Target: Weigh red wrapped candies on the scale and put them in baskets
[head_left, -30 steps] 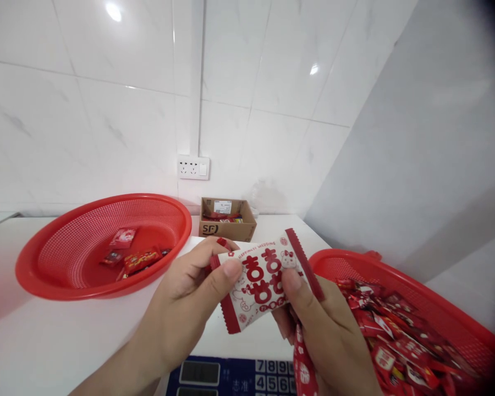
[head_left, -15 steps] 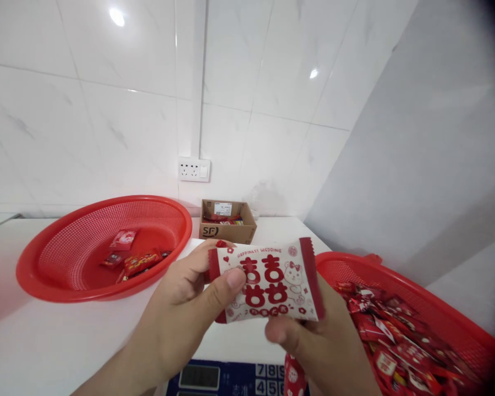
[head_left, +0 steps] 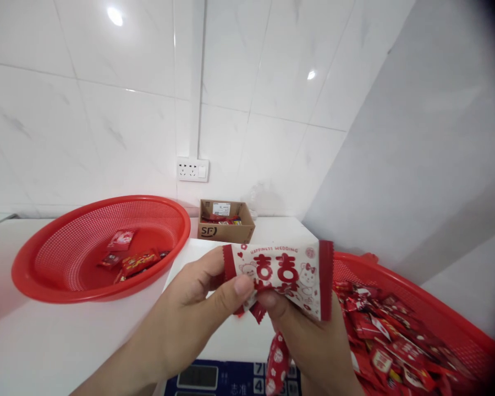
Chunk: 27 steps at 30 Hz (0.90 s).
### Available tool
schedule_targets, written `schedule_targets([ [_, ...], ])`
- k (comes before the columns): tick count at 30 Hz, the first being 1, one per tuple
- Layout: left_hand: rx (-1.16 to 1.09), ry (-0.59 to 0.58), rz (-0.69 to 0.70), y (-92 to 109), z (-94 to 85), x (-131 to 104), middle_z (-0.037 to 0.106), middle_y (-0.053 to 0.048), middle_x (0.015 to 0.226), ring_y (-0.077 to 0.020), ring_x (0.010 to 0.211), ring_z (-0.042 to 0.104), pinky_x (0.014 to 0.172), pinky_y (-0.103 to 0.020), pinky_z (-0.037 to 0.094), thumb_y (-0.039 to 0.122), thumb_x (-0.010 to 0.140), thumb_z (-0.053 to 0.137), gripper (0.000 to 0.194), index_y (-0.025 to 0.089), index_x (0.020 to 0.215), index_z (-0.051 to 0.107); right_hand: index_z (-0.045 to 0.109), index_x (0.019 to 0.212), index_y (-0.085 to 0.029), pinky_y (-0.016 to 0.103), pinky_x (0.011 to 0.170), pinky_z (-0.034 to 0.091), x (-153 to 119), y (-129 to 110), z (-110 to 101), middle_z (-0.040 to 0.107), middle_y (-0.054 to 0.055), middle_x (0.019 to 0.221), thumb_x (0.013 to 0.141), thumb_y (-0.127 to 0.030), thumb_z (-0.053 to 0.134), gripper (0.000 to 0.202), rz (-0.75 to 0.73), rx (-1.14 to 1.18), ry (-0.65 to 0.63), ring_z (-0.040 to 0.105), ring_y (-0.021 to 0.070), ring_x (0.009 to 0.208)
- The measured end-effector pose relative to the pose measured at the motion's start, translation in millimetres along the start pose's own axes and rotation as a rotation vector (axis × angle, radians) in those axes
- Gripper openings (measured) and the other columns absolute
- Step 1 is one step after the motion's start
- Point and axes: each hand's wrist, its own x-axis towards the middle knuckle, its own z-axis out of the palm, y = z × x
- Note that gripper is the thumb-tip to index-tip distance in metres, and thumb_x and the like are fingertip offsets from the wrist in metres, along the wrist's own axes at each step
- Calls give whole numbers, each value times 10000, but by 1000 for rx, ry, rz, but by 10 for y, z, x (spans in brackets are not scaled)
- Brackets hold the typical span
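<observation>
A small white sachet (head_left: 309, 258) with red ends, red characters and "Happiness Wedding" print is held up between both hands above a scale. My left hand (head_left: 193, 300) closes on its left end, thumb on the front. My right hand (head_left: 313, 341) grips its lower right part, with the thumb pushed against the lower edge. Below the right hand hangs a red patterned wrapper (head_left: 277, 360), seemingly held in the same hand. Another bit of red wrapper (head_left: 258, 312) pokes out under the sachet. The right fingers are mostly hidden behind it.
A red mesh basket (head_left: 37, 258) with several packets stands at left. Another red basket (head_left: 449, 311), heaped with red packets, stands at right. A cardboard box (head_left: 226, 234) holding packets sits by the wall. The blue scale panel (head_left: 235, 374) lies below my hands.
The sachet has shifted slightly right and its lower edge now buckles under my right thumb, which has come closer to the left thumb. The hanging red wrapper has swung left.
</observation>
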Motion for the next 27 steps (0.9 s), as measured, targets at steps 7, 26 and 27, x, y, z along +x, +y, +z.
schedule_targets([
  [7, 116, 64, 74, -51, -32, 1, 636, -12, 781, -125, 679, 543, 619, -241, 450, 364, 889, 525, 213, 202, 854, 658, 727, 768, -263, 267, 585, 560, 30, 27, -18, 715, -13, 684, 710, -315, 742, 79, -1, 28, -36, 664, 163, 626],
  [26, 348, 231, 137, -63, -40, 7, 546, -62, 1177, -251, 1000, 545, 763, -324, 486, 665, 705, 580, 529, 289, 1075, 615, 622, 799, -288, 173, 392, 391, -28, -12, -135, 616, -16, 729, 774, -184, 644, 109, -216, 51, 318, 556, 110, 539],
  [27, 326, 205, 128, -62, -49, 11, 550, -69, 1173, -250, 987, 549, 774, -334, 479, 709, 713, 519, 577, 274, 1082, 605, 629, 796, -293, 188, 429, 430, -31, -7, -133, 633, -10, 752, 771, -188, 652, 110, -235, 60, 307, 595, 134, 607],
])
